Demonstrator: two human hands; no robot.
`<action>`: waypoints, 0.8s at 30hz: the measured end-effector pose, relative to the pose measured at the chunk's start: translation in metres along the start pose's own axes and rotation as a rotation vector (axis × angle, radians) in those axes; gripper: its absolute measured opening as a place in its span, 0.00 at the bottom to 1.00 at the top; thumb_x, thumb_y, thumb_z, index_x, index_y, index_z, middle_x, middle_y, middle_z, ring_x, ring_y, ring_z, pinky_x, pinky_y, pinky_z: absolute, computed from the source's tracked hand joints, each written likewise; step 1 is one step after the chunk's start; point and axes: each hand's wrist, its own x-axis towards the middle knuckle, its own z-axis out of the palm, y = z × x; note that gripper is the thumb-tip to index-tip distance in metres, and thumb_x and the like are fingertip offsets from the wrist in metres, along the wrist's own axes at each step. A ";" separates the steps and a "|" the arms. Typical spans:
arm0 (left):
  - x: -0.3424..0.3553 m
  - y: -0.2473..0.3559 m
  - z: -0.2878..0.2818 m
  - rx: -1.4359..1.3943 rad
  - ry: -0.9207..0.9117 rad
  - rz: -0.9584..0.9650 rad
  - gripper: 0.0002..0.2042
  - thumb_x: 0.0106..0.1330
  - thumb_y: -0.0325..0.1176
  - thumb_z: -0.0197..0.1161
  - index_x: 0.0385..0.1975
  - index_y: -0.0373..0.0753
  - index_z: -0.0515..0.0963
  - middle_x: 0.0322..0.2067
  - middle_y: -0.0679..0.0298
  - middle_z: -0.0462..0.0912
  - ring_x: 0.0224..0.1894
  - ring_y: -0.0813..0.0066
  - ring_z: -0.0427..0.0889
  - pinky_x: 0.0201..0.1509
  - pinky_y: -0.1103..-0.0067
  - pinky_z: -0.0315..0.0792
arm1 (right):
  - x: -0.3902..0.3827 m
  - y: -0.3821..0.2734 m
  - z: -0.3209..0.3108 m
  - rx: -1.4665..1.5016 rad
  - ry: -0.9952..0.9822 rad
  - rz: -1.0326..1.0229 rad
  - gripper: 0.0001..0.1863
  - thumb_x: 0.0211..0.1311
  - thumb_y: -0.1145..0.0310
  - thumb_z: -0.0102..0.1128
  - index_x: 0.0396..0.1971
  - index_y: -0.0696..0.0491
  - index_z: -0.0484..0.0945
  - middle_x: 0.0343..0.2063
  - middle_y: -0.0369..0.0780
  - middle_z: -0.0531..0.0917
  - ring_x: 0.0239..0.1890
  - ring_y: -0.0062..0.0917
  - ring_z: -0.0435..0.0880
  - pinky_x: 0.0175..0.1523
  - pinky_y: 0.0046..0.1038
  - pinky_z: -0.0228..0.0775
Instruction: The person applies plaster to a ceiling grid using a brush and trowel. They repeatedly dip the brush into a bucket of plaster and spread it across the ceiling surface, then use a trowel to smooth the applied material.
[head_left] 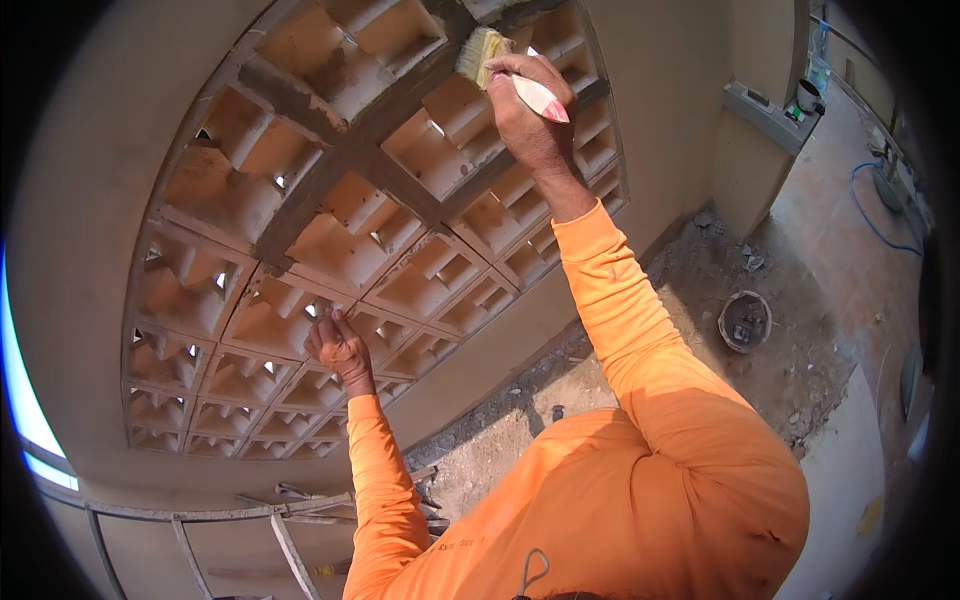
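A wall panel of clay-coloured breeze blocks [345, 240] rises before me, with grey mortar [395, 130] smeared along the upper joints. My right hand [535, 120] is wrapped round a paintbrush [542, 98] with a pale handle, pinkish-red at its end. Its yellowish bristles lie against the grey joint near the top of the panel. Lower down and to the left, my left hand [342, 352] has its fingers curled on the edge of a breeze block. Part of its grip is hidden by the hand itself.
A metal ladder-like frame [285, 540] stands at the lower left. A round bucket [745, 321] sits on the rubble-strewn ground to the right. Beyond it are a ledge [765, 115] with a dark cup [809, 96] and a blue hose [858, 190] on the paving.
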 end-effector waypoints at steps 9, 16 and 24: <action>-0.003 0.002 -0.001 0.043 -0.022 0.050 0.10 0.72 0.38 0.61 0.40 0.39 0.83 0.40 0.59 0.85 0.45 0.58 0.78 0.56 0.64 0.67 | -0.083 -0.037 -0.024 0.385 -0.603 0.075 0.12 0.52 0.80 0.61 0.38 0.56 0.82 0.31 0.43 0.81 0.33 0.36 0.83 0.38 0.31 0.76; -0.008 -0.001 -0.010 0.068 -0.117 -0.054 0.19 0.77 0.44 0.53 0.52 0.36 0.82 0.42 0.53 0.82 0.50 0.54 0.75 0.58 0.62 0.67 | -0.198 0.037 -0.226 0.081 -0.599 0.638 0.11 0.57 0.77 0.60 0.41 0.55 0.81 0.34 0.43 0.82 0.33 0.32 0.85 0.39 0.31 0.76; 0.013 0.063 0.073 0.090 -0.076 -0.224 0.24 0.79 0.49 0.49 0.53 0.32 0.79 0.46 0.48 0.79 0.50 0.52 0.75 0.58 0.60 0.68 | -0.329 0.169 -0.615 -0.820 0.269 1.379 0.11 0.59 0.69 0.65 0.41 0.54 0.80 0.24 0.37 0.84 0.25 0.20 0.82 0.32 0.26 0.73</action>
